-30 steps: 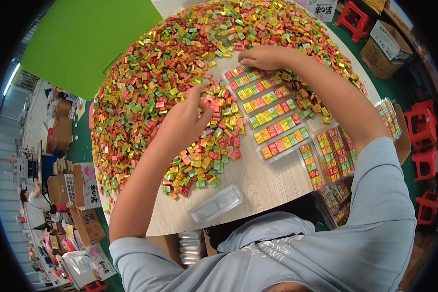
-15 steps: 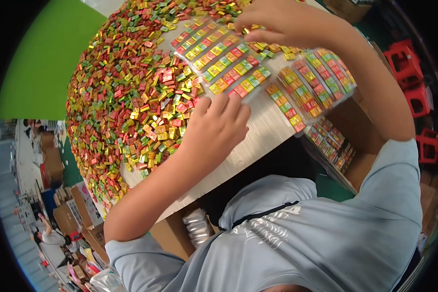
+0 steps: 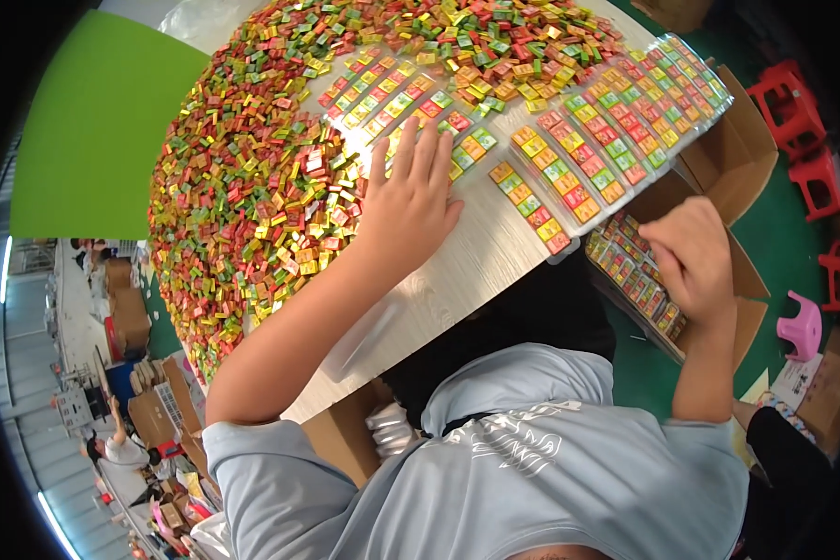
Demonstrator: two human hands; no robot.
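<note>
My left hand (image 3: pixel 409 191) lies open, its stretched fingers over the near part of a clear plastic tray (image 3: pixel 397 63) with rows of small wrapped candies in red, yellow, green and orange. The fingers hide some of that tray's rows. To its right, a second group of filled clear trays (image 3: pixel 616 126) lies along the table edge. My right hand (image 3: pixel 695 261) hangs above a cardboard box (image 3: pixel 747 177) beside the table, its fingers curled in; whether anything is in them is hidden. Filled packs of candies (image 3: pixel 637 275) lie inside the box.
A large heap of loose candies (image 3: pixel 252 187) covers the table's far and left parts. The pale wooden table (image 3: pixel 476 243) curves toward me. Red stools (image 3: pixel 789 117) and a pink stool (image 3: pixel 800 325) stand on the green floor at right. Another person (image 3: pixel 121 453) is far left.
My right hand has moved from the far trays down to the box at right. My left hand has slid forward over the tray, its fingers straightening. More filled trays show at right.
</note>
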